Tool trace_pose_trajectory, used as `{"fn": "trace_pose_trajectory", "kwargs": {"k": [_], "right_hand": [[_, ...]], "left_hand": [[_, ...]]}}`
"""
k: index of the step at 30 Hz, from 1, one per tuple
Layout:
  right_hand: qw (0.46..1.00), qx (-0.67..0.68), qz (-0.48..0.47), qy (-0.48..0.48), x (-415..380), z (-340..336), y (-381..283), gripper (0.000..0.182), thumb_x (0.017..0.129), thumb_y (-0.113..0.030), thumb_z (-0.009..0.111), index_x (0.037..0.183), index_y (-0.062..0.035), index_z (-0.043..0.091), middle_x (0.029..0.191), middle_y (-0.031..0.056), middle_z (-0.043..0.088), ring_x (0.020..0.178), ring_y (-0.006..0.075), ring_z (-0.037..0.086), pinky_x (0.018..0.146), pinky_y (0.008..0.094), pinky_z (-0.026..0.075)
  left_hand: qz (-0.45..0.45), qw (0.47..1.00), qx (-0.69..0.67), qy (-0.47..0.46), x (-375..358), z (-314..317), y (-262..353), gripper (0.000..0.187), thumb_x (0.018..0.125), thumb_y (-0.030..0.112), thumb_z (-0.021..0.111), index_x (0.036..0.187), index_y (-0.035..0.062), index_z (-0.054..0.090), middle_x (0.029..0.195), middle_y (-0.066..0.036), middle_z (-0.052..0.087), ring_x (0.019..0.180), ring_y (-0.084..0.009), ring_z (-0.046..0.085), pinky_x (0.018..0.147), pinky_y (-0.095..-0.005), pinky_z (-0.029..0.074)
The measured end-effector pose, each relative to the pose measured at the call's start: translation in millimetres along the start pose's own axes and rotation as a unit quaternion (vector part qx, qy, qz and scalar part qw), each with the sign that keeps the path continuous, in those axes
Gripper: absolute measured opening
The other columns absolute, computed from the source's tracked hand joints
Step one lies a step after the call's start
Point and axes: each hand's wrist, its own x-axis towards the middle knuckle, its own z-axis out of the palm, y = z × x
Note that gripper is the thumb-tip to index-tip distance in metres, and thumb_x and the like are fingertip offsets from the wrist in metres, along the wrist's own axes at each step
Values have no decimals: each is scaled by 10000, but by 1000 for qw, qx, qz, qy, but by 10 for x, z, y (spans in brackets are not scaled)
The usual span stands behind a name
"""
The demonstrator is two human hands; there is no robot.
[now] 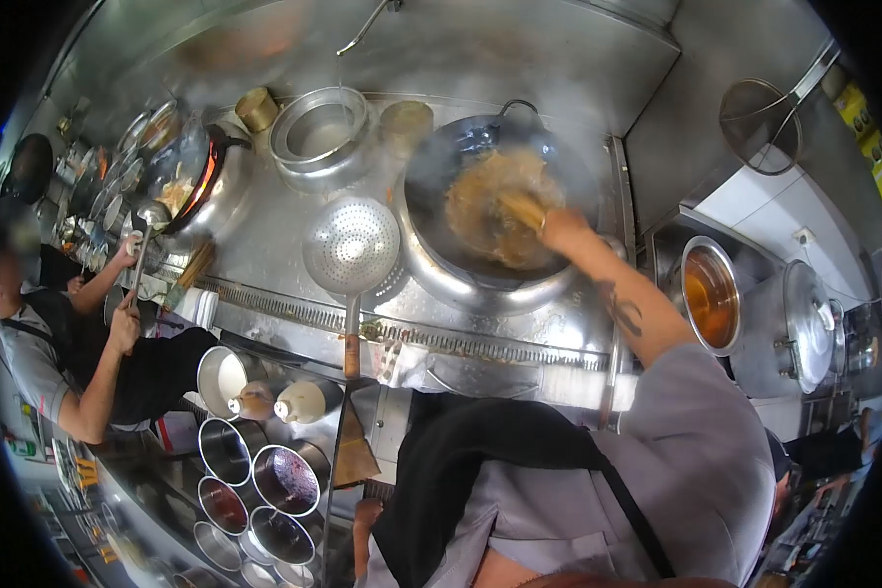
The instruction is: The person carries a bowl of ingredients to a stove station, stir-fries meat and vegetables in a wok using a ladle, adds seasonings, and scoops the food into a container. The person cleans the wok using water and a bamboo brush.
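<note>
My right hand (563, 232) is closed around a bamboo wok brush (521, 208), its bristle end down in a dark wok (429, 176). Brown, frothy liquid (505, 250) covers the wok's bottom, and steam rises over it. My left hand (367, 512) hangs low beside my apron, mostly cut off from sight, its fingers hidden. Left of the wok, a perforated strainer ladle (352, 245) lies on the steel stove top, its wooden handle towards me.
Nested steel pots (319, 132) stand behind the strainer. Several steel containers (286, 480) and squeeze bottles (304, 402) sit at lower left. On the left, a co-worker (59, 363) cooks at another wok (178, 176). A pot of amber liquid (710, 294) is to the right.
</note>
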Motion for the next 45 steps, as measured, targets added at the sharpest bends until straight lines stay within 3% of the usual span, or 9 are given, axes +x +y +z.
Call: {"fn": "trace_pose_trajectory", "kwargs": {"k": [2,14,17,22,24,28,34,40,45], "right_hand": [[996,21,-77,-42,-487,-140,-117,354,809,-362,605,1036,-102,686,961,190,688,928,347,662,824,448,521],[997,-64,-4,-36,30,-581,734,380,751,-445,685,1023,-182,717,946,123,704,892,306,680,795,420,535],[996,11,13,88,478,-662,188,364,765,-418,679,978,-125,716,948,143,700,884,317,681,773,417,542],[990,15,-132,45,20,-366,-972,251,825,-199,542,897,-37,719,923,201,693,873,348,684,774,422,547],[976,0,-206,66,-378,-210,-968,278,824,-230,560,879,4,699,860,198,692,819,342,688,739,418,552],[980,-55,-171,-81,-745,-609,-421,329,820,-335,600,984,-67,699,973,174,688,928,330,669,831,441,526],[998,-52,-32,-14,-38,-348,-177,288,846,-262,565,961,-39,707,995,170,692,958,340,667,834,420,535],[993,-2,-48,-106,-587,-593,345,345,800,-359,634,1023,-101,690,987,160,690,956,334,661,821,436,530],[991,4,-9,133,590,-346,436,338,842,-382,608,1022,-107,687,947,155,696,853,353,675,786,454,528]], "left_hand": [[20,999,9,30,-42,-11,-35,169,672,175,734,725,73,611,681,-151,608,695,-366,631,596,-476,489],[11,995,-22,94,-329,-238,219,200,684,229,712,735,60,619,716,-155,615,716,-356,631,609,-460,486],[3,997,-5,73,-314,-27,134,209,679,243,715,721,62,620,710,-153,615,705,-349,632,598,-456,485],[11,993,18,112,-191,-26,-33,213,702,264,706,691,70,617,693,-145,609,685,-346,628,578,-448,481],[8,1000,28,-9,-216,-216,-26,186,693,252,692,673,85,613,673,-133,598,673,-345,624,569,-439,482],[-39,999,2,38,-273,-118,32,156,672,234,687,676,94,615,689,-121,602,685,-335,627,573,-437,486],[80,987,122,67,-104,53,30,188,662,269,714,681,106,620,748,-110,621,727,-314,634,594,-441,494],[-61,998,3,-25,-230,-200,121,160,742,231,660,664,95,627,711,-130,616,698,-333,633,587,-451,498],[22,991,97,91,-89,54,82,185,698,223,721,650,75,622,673,-159,597,682,-353,626,586,-462,490]]}}
